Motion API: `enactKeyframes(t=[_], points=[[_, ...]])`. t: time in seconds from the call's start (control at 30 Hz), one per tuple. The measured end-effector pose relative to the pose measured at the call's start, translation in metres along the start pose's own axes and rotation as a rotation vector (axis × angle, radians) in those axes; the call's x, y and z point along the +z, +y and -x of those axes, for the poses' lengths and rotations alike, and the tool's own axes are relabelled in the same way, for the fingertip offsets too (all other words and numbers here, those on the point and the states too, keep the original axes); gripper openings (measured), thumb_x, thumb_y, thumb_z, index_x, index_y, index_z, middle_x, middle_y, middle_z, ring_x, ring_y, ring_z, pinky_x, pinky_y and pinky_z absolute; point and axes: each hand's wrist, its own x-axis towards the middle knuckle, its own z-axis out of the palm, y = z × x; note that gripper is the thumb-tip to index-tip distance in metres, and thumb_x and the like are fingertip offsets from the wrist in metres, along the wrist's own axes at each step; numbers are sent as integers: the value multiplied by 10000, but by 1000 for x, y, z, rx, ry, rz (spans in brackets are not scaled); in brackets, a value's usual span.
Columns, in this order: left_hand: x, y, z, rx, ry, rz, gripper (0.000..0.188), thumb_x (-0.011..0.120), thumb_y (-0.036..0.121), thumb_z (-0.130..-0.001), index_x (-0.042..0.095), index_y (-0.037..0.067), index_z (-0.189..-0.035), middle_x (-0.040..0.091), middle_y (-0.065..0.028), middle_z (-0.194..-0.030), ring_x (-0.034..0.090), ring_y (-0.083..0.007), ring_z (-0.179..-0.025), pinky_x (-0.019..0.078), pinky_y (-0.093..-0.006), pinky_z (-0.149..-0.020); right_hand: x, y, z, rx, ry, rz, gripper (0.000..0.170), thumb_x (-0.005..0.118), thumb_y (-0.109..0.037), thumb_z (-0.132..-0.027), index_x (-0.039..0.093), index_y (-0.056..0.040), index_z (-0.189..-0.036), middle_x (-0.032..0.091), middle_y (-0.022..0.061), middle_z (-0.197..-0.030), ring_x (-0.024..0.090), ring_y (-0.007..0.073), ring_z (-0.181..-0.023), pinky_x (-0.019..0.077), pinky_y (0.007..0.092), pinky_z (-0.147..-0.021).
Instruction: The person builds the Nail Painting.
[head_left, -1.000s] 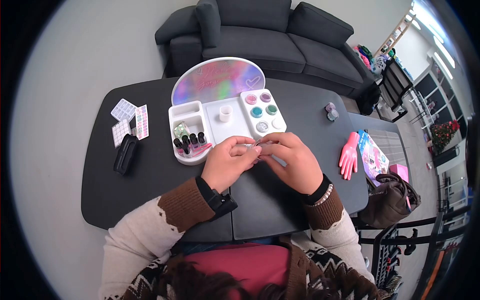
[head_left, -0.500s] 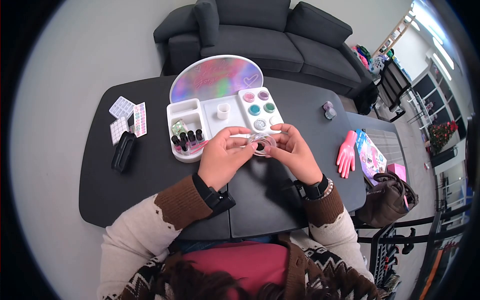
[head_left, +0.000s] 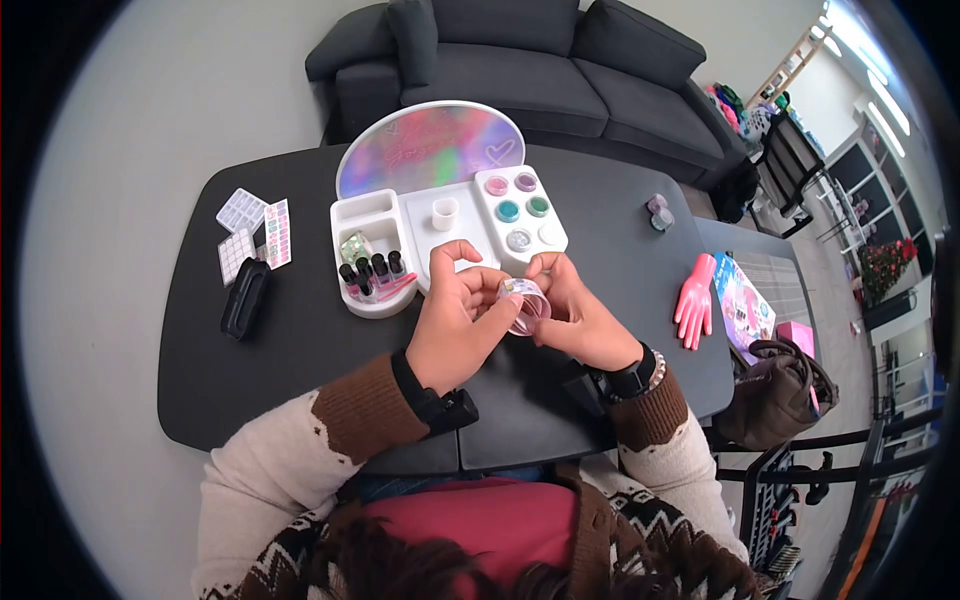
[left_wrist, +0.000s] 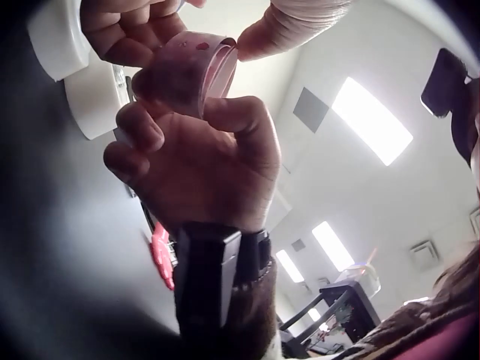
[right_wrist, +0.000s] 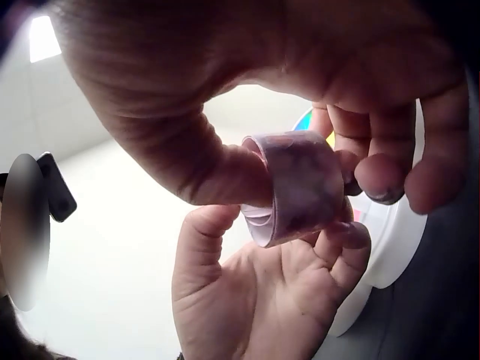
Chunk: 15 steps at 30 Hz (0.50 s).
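Both hands hold a coiled strip of pinkish see-through film with a pattern on it, above the front of a white manicure station. My left hand pinches one side of the coil between thumb and fingers. On the opposite side, my right hand grips it, and the right wrist view shows that hand's thumb inside the coil. Loose layers show within the coil in the left wrist view. Part of its outer face is hidden by fingers.
The station holds several black-capped nail polish bottles, a small white cup and pots of coloured glitter. Sticker sheets and a black case lie left on the black table. A pink model hand lies right.
The strip, mostly hidden between the fingers at first, now shows as an open ring, tilted so its patterned outer face is visible. Both hands have moved slightly lower in the head view.
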Motion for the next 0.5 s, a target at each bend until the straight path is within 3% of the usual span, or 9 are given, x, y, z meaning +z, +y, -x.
enactKeyframes(t=[0.1, 0.23, 0.3, 0.4, 0.47, 0.5], points=[[2, 3, 2, -21, -57, 109, 608, 724, 11, -1010, 259, 46, -1400, 681, -165, -1204, 708, -174, -1098, 594, -319, -951, -1, 4, -1, -7, 49, -18, 514, 630, -6, -961, 355, -67, -1391, 614, 59, -1195, 608, 92, -977, 527, 257, -753], [5, 2, 5, 21, -128, -44, 605, 726, 15, -1001, 299, 65, -1426, 663, -132, -1245, 690, -150, -1127, 535, -265, -900, -9, 12, -5, 2, 134, -163, 431, 574, -66, -988, 378, -65, -1372, 654, 69, -1125, 622, 111, -873, 517, 262, -694], [5, 1, 5, 32, -140, -95, 606, 725, 16, -999, 315, 68, -1442, 653, -126, -1265, 685, -138, -1118, 512, -247, -874, -3, 10, -3, -8, 148, -140, 410, 550, -82, -989, 389, -68, -1366, 665, 68, -1111, 635, 123, -884, 519, 257, -696], [4, 1, 5, -59, -141, 52, 604, 721, 15, -995, 346, 58, -1467, 622, -130, -1311, 666, -112, -1083, 500, -235, -850, 1, 10, -3, -30, 193, -119, 429, 552, -67, -974, 387, -69, -1370, 662, 70, -1121, 628, 119, -889, 519, 259, -703], [-2, -3, 4, -128, -217, 22, 578, 669, -25, -1029, 356, 53, -1510, 577, -132, -1386, 633, -181, -1260, 535, -366, -1107, -2, 17, -5, -148, 219, -66, 442, 529, -47, -970, 389, -67, -1389, 661, 65, -1129, 620, 114, -892, 518, 260, -716], [-2, -2, 3, -128, -216, 24, 578, 669, -25, -1029, 356, 53, -1510, 577, -132, -1386, 633, -181, -1260, 535, -366, -1107, -1, 18, -5, -146, 219, -66, 442, 529, -47, -970, 389, -67, -1389, 661, 65, -1129, 620, 114, -892, 518, 260, -716]])
